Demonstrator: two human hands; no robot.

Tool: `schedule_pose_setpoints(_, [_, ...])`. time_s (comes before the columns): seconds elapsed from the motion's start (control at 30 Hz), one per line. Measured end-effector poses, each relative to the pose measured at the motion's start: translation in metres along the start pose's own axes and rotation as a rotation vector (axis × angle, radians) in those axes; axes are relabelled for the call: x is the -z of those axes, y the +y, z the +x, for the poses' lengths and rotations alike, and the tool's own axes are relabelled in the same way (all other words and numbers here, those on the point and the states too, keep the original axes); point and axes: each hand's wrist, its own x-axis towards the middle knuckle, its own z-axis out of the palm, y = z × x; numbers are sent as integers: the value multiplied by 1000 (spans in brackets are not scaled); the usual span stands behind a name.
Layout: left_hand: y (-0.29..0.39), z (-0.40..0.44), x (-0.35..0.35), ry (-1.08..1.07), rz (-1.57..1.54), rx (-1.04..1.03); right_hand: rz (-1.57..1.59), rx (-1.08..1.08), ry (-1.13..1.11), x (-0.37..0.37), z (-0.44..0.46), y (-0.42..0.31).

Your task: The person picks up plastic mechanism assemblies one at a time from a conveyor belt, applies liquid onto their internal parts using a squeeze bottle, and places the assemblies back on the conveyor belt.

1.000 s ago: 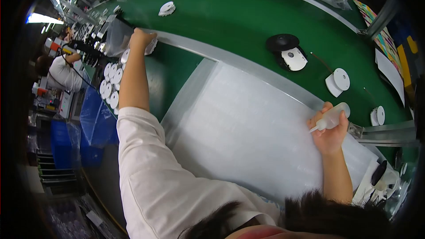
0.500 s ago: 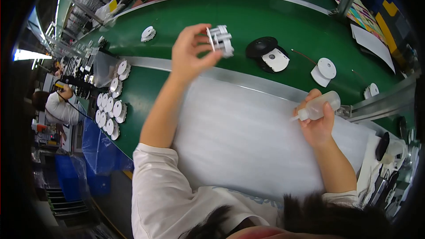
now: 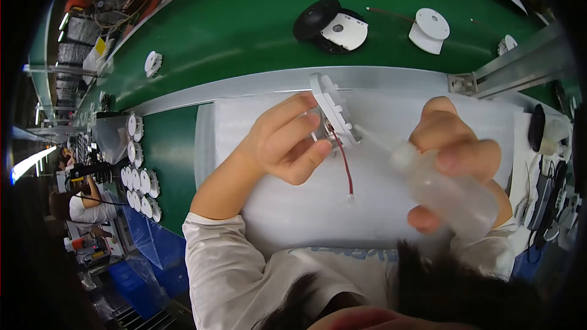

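Over the foam-covered work surface point(image 3: 275, 220), my left hand point(image 3: 284, 137) grips a white plastic part point(image 3: 332, 107) by its side, tilted on edge. A thin red and black wire point(image 3: 347, 165) with a small white connector hangs down from it. My right hand point(image 3: 461, 140) is wrapped round a translucent squeeze bottle point(image 3: 449, 192), blurred by motion. The bottle's narrow nozzle point(image 3: 370, 135) points left at the white part, close to its lower edge; whether they touch I cannot tell.
Beyond the metal rail point(image 3: 391, 78) runs a green belt with a black round housing point(image 3: 318, 21), a white round part point(image 3: 432, 22) with a wire, and another white part point(image 3: 153, 63). Several white parts point(image 3: 139, 189) stand at left. Black pieces and cables point(image 3: 544, 208) lie at right.
My left hand has brought the white part back from over the belt to above the foam surface. My right hand has turned the bottle, bringing its nozzle close to the part.
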Motion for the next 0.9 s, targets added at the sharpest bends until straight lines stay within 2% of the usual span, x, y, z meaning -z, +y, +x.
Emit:
schedule_pose_setpoints(0.07, [-5,-4,0,-94,-149,-3,-174,4,-242,2,5,-8])
schedule_pose_setpoints(0.27, [3,-5,0,-124,-120,-35,-272,49,-165,-9,-3,-9])
schedule_pose_setpoints(0.5, [9,-5,-1,-67,-50,-67,-232,-5,-204,-6,-2,-4])
schedule_pose_setpoints(0.67, [12,-1,-1,-76,15,-87,-300,55,-166,-9,-5,-3])
schedule_pose_setpoints(0.77, [15,-1,0,-81,-107,26,-324,76,-179,-9,-6,-5])
schedule_pose_setpoints(0.9, [16,1,3,-142,-116,4,-373,115,-183,-9,-11,-5])
